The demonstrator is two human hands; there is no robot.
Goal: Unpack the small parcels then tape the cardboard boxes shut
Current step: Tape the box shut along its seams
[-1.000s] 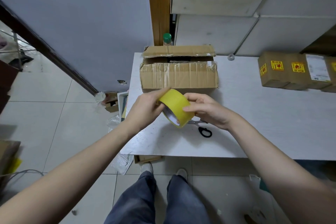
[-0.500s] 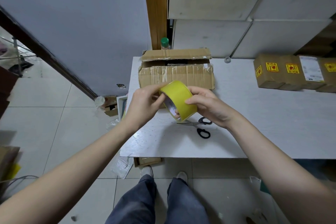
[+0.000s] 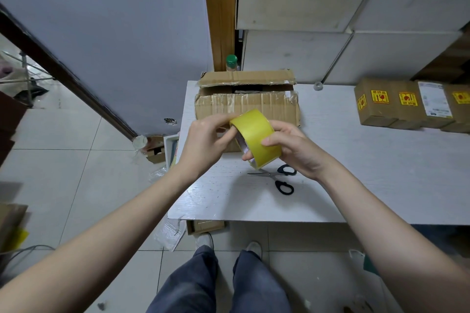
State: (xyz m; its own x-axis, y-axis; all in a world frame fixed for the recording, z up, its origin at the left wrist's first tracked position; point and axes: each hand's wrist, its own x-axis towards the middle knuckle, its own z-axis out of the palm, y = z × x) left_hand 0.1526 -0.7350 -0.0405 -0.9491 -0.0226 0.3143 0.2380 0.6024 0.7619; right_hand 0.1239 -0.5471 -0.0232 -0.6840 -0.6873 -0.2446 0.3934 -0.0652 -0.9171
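A yellow tape roll (image 3: 256, 134) is held in the air in front of me, just above the white table (image 3: 368, 173). My right hand (image 3: 292, 150) grips the roll with the thumb on its outer face and fingers through its core. My left hand (image 3: 206, 140) pinches at the roll's upper left edge. Behind the roll stands a worn cardboard box (image 3: 246, 101) with its far flap raised and its top partly open. Several small brown parcels (image 3: 412, 104) with yellow stickers stand in a row at the table's right.
Black-handled scissors (image 3: 279, 178) lie on the table below my right hand. A green-capped bottle (image 3: 231, 62) stands behind the box. On the tiled floor to the left lie small boxes (image 3: 155, 150) and plastic wrapping (image 3: 170, 231). White cabinets (image 3: 330, 7) rise behind the table.
Both hands have lifted the roll slightly and turned it. My left fingers have shifted along its upper edge. The scissors now show more fully below my right hand.
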